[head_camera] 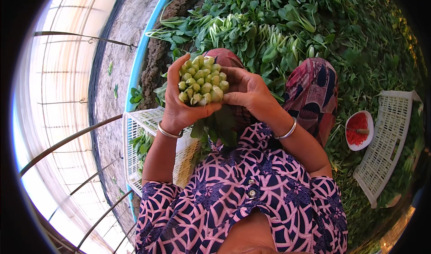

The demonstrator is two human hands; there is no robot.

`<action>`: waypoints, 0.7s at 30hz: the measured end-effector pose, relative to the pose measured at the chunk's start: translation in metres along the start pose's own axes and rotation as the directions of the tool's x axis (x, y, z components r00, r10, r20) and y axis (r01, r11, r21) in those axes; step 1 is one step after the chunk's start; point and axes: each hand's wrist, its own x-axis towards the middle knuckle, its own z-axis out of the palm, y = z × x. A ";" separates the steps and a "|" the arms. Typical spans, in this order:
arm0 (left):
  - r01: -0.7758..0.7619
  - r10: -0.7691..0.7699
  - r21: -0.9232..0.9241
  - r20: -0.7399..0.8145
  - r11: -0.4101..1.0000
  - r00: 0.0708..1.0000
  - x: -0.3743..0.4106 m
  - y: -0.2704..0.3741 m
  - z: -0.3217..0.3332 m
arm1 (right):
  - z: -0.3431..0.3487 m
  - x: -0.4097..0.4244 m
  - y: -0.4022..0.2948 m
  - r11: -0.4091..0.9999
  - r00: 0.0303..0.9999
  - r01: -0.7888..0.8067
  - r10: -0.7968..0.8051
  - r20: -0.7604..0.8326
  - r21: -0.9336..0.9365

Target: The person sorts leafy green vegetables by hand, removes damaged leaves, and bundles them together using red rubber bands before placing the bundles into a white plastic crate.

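A bunch of leafy greens [201, 80] is held before me, its pale cut stem ends facing up toward my eyes. My left hand [178, 95] wraps the bunch from the left, thumb along its near side. On the other side, the thumb and fingers of my right hand [245, 89] press against the stems. Dark green leaves [219, 127] hang below the hands. Just past my knees, more greens with whitish stems [232, 26] lie in rows on the ground. Part of the bunch's leaf end is hidden behind my hands.
Beside my left forearm stands a white plastic crate [183, 156] with greens inside. At right, a white bowl [369, 127] holds red ties and a small handled tool [362, 131], next to another white crate [387, 143]. A blue pipe [134, 72] and curved greenhouse ribs [67, 144] run along the left.
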 end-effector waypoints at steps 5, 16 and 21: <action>-0.079 0.087 0.140 -0.054 0.987 0.995 -0.005 -0.009 -0.005 | 0.006 0.003 -0.003 0.994 0.999 0.030 -0.026 0.032 -0.109; -0.485 0.577 0.599 0.047 0.637 0.815 0.001 0.037 -0.033 | 0.042 0.029 -0.020 0.976 0.954 0.217 -0.216 0.209 0.017; -0.505 0.547 0.685 0.182 0.526 0.817 0.015 0.023 -0.009 | 0.006 0.018 -0.005 0.981 0.976 0.171 -0.181 0.117 0.094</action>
